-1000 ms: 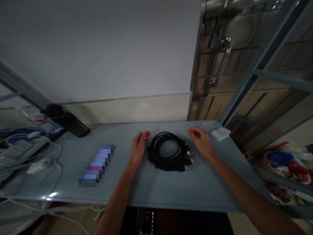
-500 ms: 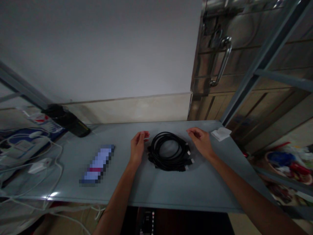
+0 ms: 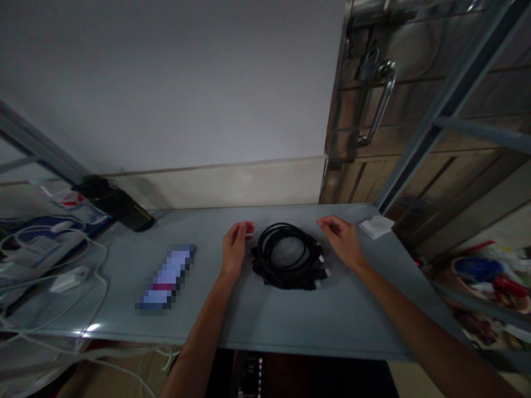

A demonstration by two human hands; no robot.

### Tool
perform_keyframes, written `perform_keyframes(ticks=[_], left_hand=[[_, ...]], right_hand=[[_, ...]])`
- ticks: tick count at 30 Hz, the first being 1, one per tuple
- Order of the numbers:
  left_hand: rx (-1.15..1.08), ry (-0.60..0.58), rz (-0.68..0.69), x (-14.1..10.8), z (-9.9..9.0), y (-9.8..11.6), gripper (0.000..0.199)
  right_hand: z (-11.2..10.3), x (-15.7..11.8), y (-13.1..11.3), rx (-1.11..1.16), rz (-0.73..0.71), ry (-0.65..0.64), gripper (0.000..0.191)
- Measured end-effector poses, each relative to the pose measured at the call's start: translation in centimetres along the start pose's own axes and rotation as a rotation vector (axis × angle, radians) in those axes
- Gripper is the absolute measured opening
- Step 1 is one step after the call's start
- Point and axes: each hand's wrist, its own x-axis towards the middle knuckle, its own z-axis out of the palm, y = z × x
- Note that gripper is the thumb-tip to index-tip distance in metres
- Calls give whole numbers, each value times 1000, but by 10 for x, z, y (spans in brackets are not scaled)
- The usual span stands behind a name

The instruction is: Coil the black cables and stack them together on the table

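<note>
A coiled bundle of black cables [image 3: 286, 281] lies flat on the grey tabletop [image 3: 265, 326], with pale connector ends showing along its right side. My left hand [image 3: 235, 249] is beside the coil's left edge, fingers loosely bent with gaps between them, holding nothing. On the other side, my right hand [image 3: 341, 237] is at the coil's upper right, apart from it. Its fingers are curled together toward the tips, and nothing shows in them.
A blurred-out phone [image 3: 168, 279] lies left of my left arm. Farther left are a black bottle [image 3: 118, 204], white cords and a white charger [image 3: 69, 279]. A folded white paper [image 3: 376, 226] sits at the right back corner, near a metal frame post [image 3: 410, 160].
</note>
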Motion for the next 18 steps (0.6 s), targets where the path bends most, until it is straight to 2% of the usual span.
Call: perform_keyframes(ticks=[14, 16, 18], left_hand=[[11, -6, 0, -2, 0, 2, 60], [13, -4, 0, -1, 0, 1, 60], [16, -5, 3, -1, 0, 1, 60]], right_hand=[[0, -2, -10, -50, -10, -7, 44], [-1, -3, -18, -77, -47, -18, 42], [-2, -7, -30, -134, -166, -60, 40]])
